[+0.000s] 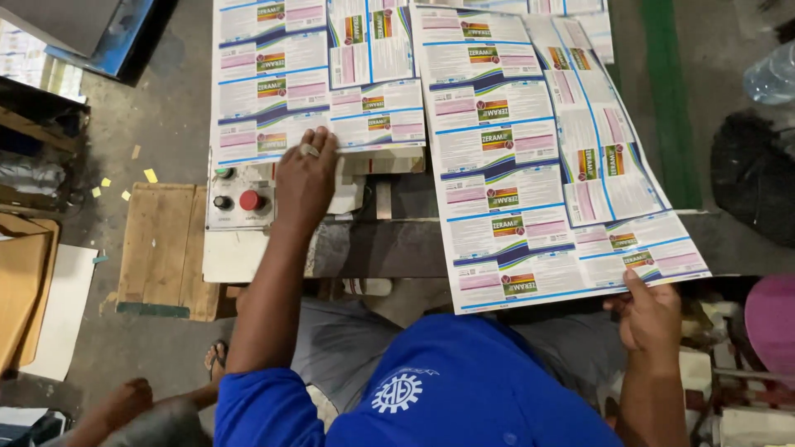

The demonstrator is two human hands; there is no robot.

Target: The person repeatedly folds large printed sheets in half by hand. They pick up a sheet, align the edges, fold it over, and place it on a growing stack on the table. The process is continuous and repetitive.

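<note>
Your left hand [305, 178] is stretched well forward on a nearly straight arm, palm down, fingers together and laid flat, with a ring on one finger (the thumb is tucked out of sight beneath the palm). Your right hand [650, 319] sits much closer to your body, wrist bent, thumb on top and fingers curled under in a pinch. Both forearms are bare below short blue sleeves.
</note>
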